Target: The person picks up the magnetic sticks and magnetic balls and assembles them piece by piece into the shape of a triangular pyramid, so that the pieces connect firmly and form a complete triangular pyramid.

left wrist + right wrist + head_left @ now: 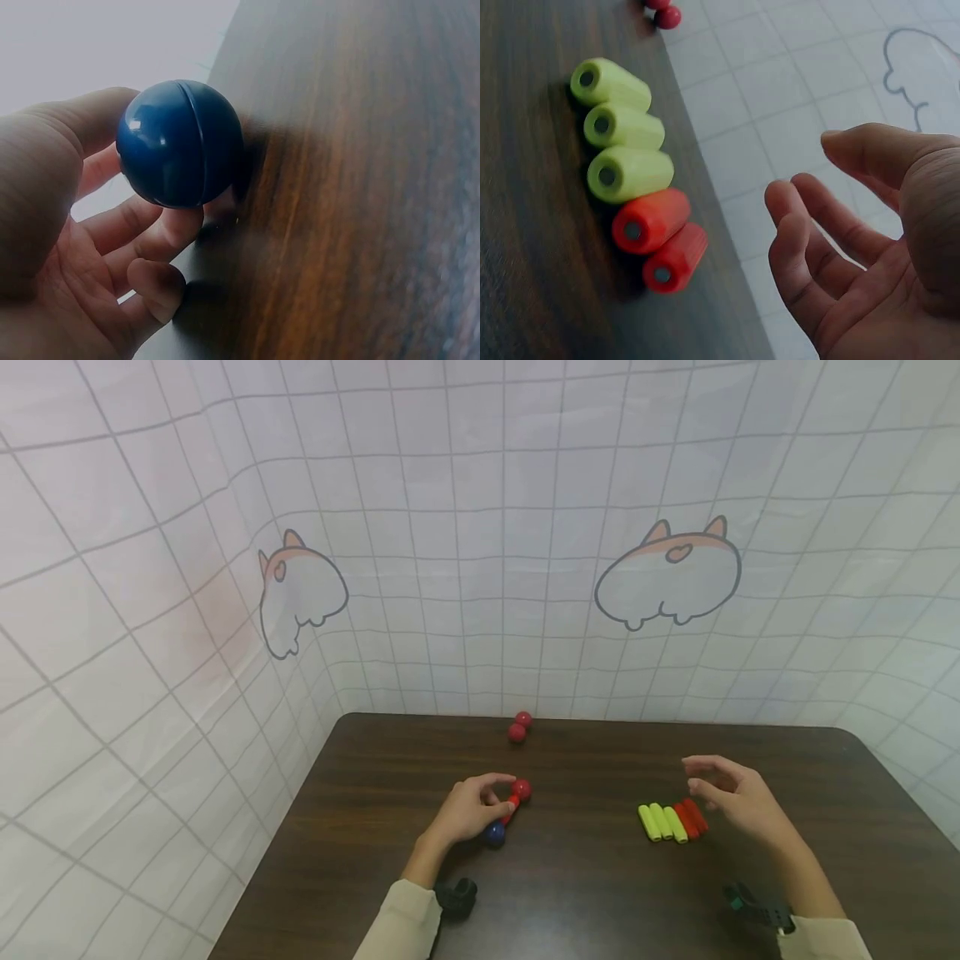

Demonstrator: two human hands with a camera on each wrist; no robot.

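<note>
Red rod sits left of the row of lime and red rods, its long axis slanting from a blue ball to a red ball on the end nearer the row. The left hand pinches it; the right hand (loose-fingered, holding nothing) hovers by the row's right end. Fingers partly hide the rod; I can't tell whether it touches the table.

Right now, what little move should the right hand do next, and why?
I think the right hand should lower a bit and pinch the end red rod. It holds nothing and hovers close to that rod, while the left hand is busy pinching another red rod between a red ball and a blue ball.
</note>
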